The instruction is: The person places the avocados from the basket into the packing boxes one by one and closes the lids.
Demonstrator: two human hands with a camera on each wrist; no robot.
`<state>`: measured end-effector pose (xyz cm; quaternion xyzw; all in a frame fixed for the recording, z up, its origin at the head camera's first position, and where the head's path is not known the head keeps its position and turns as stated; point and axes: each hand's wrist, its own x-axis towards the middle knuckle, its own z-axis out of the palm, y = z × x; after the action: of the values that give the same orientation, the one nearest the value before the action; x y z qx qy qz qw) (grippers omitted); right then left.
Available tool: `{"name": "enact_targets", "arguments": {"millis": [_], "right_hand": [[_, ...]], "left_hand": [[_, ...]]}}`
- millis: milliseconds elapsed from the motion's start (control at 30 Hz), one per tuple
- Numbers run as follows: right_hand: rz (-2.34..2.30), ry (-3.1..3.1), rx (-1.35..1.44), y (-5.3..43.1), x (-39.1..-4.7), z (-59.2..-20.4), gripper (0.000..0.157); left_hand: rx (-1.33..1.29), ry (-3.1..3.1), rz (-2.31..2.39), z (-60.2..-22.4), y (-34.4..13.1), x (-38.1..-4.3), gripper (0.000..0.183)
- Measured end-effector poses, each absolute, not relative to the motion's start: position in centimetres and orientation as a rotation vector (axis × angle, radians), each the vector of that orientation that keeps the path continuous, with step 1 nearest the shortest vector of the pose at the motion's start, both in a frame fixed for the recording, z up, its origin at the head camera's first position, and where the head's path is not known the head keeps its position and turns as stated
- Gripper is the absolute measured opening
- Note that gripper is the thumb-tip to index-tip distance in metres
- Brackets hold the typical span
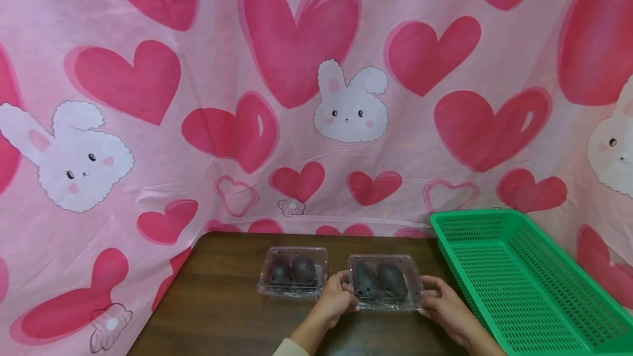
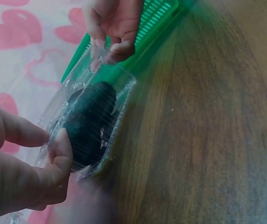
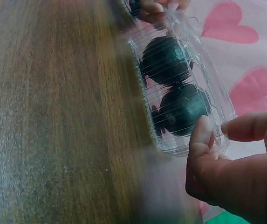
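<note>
Both hands hold a clear plastic clamshell box (image 1: 383, 305) by its two short ends. Inside it lie two dark, egg-shaped fruits that look like avocados (image 1: 392, 280). My left hand (image 1: 337, 301) pinches the box's left end between thumb and fingers, as the left wrist view shows close up. At the opposite end, my right hand (image 3: 236, 163) pinches the rim with thumb and forefinger. A second clamshell box (image 1: 292, 291), also with two dark fruits, sits on the table just left of my left hand.
A green slatted plastic basket (image 1: 457, 273) stands along the right side, close beside my right hand. Under everything is a brown wood-grain table (image 1: 212, 301). Behind it hangs a pink cloth (image 1: 296, 150) with hearts and rabbits.
</note>
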<state>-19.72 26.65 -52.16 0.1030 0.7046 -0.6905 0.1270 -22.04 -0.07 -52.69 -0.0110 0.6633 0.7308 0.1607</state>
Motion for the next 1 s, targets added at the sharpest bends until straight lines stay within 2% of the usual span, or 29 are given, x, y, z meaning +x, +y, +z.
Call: {"name": "enact_targets", "arguments": {"millis": [567, 1000], "right_hand": [[-2.026, 2.045, 0.274, 26.4, -19.9, -52.3, 0.068], [-2.063, 2.067, 0.332, 25.4, -20.8, -52.2, 0.065]], "left_hand": [[-0.033, 1.983, 2.072, -52.7, 0.1, -22.1, 0.077], [0.164, 2.335, 1.994, -52.6, 0.2, -22.8, 0.073]]}}
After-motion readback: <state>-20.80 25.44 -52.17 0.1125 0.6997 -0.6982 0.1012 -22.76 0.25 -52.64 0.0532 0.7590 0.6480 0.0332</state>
